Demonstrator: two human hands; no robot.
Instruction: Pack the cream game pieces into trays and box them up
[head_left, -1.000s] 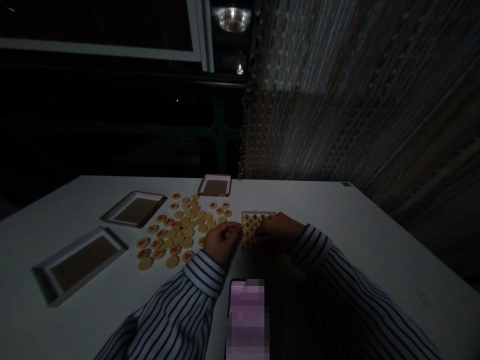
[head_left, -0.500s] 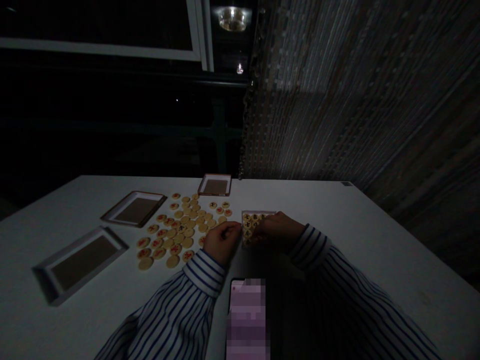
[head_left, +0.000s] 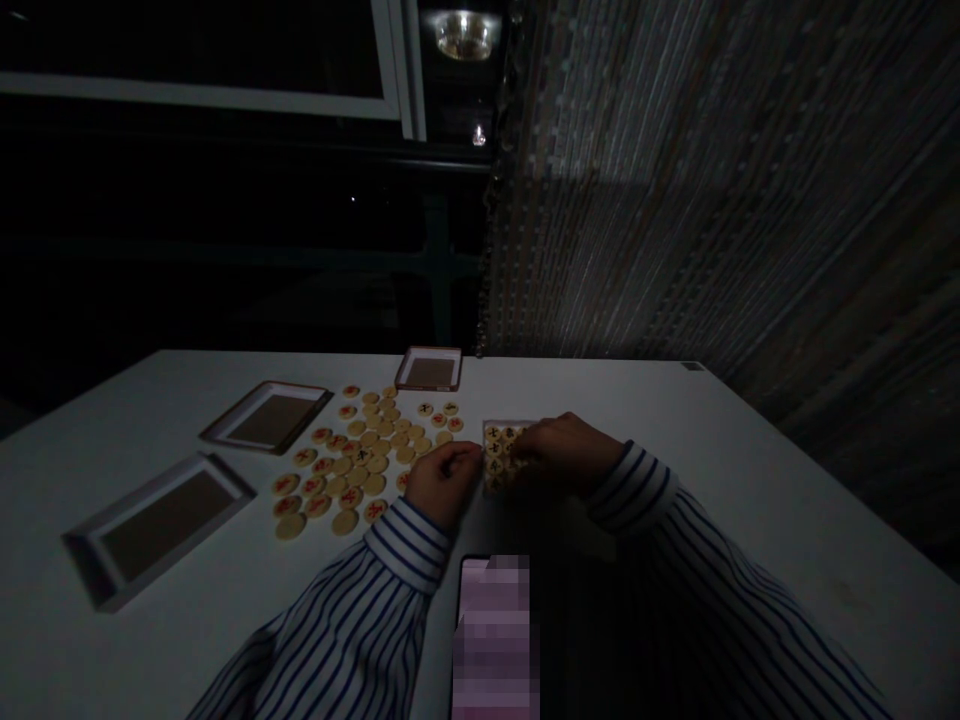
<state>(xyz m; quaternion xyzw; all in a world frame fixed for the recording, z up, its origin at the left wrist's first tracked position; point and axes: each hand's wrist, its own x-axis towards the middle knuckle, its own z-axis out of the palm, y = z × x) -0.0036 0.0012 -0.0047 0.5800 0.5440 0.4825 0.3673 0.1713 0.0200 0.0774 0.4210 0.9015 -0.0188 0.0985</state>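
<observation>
Xiangqi pieces (head_left: 493, 466) with black characters stand in rows inside a small open box (head_left: 517, 422). My right hand (head_left: 574, 450) reaches over the right side of this box, fingers bent down together onto the pieces; its fingertips are in shadow. Beside the box's left edge rests my left hand (head_left: 444, 482), curled closed, with thumb and forefinger brought together near the rim. Whatever it may hold cannot be made out. Left of it, many loose xiangqi pieces (head_left: 375, 463) lie spread out, some showing red characters, a few black, others blank side up.
Two brown-edged box lids or trays, one at the left (head_left: 264, 418) and one at the back (head_left: 429, 370), lie on the white table (head_left: 750, 520). A longer white tray (head_left: 157, 530) sits front left. Between my forearms is a phone (head_left: 495, 640). A bead curtain (head_left: 637, 200) hangs behind.
My right hand has shifted slightly to the right over the box, uncovering more of the pieces in it. The left hand stays where it was.
</observation>
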